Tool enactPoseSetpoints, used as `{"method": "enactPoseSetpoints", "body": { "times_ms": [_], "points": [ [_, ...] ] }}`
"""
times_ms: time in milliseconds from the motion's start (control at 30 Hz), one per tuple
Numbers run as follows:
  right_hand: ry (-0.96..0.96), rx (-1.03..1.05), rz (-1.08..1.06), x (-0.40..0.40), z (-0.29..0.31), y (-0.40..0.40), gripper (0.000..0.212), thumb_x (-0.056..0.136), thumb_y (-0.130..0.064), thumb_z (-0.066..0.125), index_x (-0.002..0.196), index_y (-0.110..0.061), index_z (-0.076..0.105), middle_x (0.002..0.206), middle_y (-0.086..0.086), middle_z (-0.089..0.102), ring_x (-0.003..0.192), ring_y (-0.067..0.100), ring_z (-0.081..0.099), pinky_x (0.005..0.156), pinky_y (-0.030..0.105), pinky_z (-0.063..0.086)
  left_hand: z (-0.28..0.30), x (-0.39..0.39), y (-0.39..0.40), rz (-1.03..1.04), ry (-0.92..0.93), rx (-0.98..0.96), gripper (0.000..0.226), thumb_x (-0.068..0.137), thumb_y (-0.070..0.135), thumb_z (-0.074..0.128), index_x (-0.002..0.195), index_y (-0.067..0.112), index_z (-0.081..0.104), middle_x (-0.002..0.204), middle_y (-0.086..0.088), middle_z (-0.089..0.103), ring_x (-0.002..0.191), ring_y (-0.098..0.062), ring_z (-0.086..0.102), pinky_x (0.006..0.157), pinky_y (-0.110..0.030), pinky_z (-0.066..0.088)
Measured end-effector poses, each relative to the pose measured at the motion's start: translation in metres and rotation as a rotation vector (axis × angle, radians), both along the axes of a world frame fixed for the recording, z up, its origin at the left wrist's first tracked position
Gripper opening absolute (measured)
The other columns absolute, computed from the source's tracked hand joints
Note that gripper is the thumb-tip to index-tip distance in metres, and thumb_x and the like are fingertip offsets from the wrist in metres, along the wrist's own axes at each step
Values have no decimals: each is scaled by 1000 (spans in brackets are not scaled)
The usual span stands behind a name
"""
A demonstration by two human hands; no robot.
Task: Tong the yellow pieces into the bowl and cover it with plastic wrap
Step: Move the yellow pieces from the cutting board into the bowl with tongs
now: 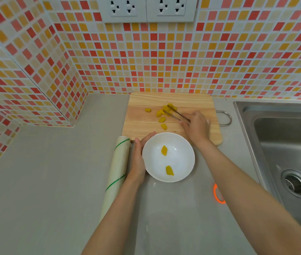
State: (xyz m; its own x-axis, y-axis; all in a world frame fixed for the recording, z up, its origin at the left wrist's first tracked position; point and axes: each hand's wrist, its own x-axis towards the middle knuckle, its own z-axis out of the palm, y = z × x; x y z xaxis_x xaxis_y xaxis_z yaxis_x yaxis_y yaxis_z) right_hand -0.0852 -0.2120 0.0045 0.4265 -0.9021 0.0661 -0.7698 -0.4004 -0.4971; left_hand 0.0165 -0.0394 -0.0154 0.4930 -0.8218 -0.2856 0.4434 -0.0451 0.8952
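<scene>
A white bowl [181, 162] stands on the grey counter in front of a wooden cutting board [142, 122]. Two yellow pieces [164, 150] lie inside the bowl. Several more yellow pieces [162, 119] are scattered on the board. My left hand [138, 159] cups the bowl's left side. My right hand [195, 127] rests over the board and holds metal tongs [175, 113], whose tips reach into the cluster of pieces at the board's middle. A roll of plastic wrap [117, 173] with green stripes lies just left of my left hand.
A steel sink [284, 144] with a drain fills the right side. A metal loop handle [226, 117] sticks out from the board's right edge. An orange ring [217, 194] lies on the counter near my right forearm. Tiled walls close off the back and left.
</scene>
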Motion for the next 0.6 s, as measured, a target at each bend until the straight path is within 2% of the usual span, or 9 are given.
{"method": "enactPoseSetpoints", "body": {
  "times_ms": [67,200,300,433,533,600],
  "points": [
    [28,-42,-16,4,0,-1,30,86,-28,60,116,-24,65,105,11,59,107,29,51,86,38,30,-1,0,1,-4,-5,1,57,99,46,9,113,28,61,108,12,71,109,-11,62,93,-29,48],
    [36,-80,-26,4,1,1,28,87,-26,60,114,-22,66,102,10,59,104,29,51,84,38,29,-2,0,2,-6,-1,1,56,99,47,10,113,29,61,112,11,69,115,-16,59,99,-35,45],
    [-55,-80,-10,-5,6,8,28,87,-25,60,115,-23,66,100,8,60,103,27,51,81,34,25,-1,0,1,2,2,2,56,99,47,11,112,30,62,114,8,68,115,-17,58,96,-33,46],
    [-194,-119,5,-29,22,30,27,84,-23,64,110,-21,69,93,6,61,96,25,55,70,26,13,-1,0,0,3,2,-9,56,99,46,11,112,29,62,116,6,67,115,-18,58,95,-33,47],
    [-239,-139,61,-53,32,59,26,80,-18,68,106,-21,71,87,5,60,90,24,57,70,26,15,-1,1,0,-2,9,-23,56,99,46,11,111,28,63,111,11,69,111,-13,60,90,-29,48],
    [-234,-130,120,-68,34,76,25,80,-19,69,104,-22,72,84,2,59,88,23,57,69,26,14,-2,2,-1,-5,9,-25,56,99,46,11,112,26,62,113,8,68,111,-14,60,91,-30,48]
  ]
}}
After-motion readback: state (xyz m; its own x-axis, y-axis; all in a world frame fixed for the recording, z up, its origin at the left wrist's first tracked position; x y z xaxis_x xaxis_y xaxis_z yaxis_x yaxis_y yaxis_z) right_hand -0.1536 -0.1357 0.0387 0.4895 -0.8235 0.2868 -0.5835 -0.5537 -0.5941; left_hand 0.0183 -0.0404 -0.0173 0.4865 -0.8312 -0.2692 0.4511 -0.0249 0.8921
